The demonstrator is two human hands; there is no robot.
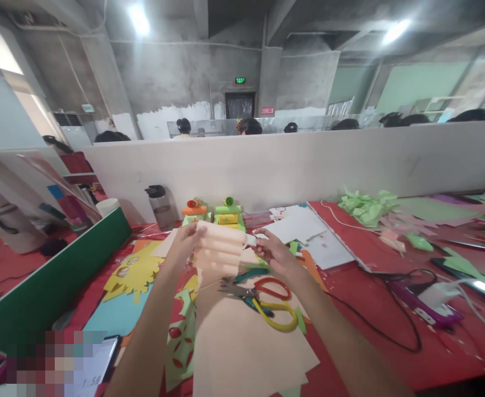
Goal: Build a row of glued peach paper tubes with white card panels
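Observation:
A peach sheet of paper point(219, 248) with several crosswise folds is held up over the table. My left hand point(186, 241) pinches its upper left corner. At the paper's right edge, my right hand point(273, 251) is closed on a small white piece point(250, 240), too small to name. Just below the folded paper lie scissors with one red and one yellow handle point(281, 317). A teal-handled tool point(250, 274) is partly under them. Beneath these spread flat peach sheets point(242, 353).
Yellow cut paper point(137, 270) and a blue sheet point(116, 311) lie left, beside a green divider point(60, 275). A bottle point(159, 207) and rolled paper pieces point(228, 215) stand behind. A cable point(374, 320) and purple power strip point(426, 309) are right.

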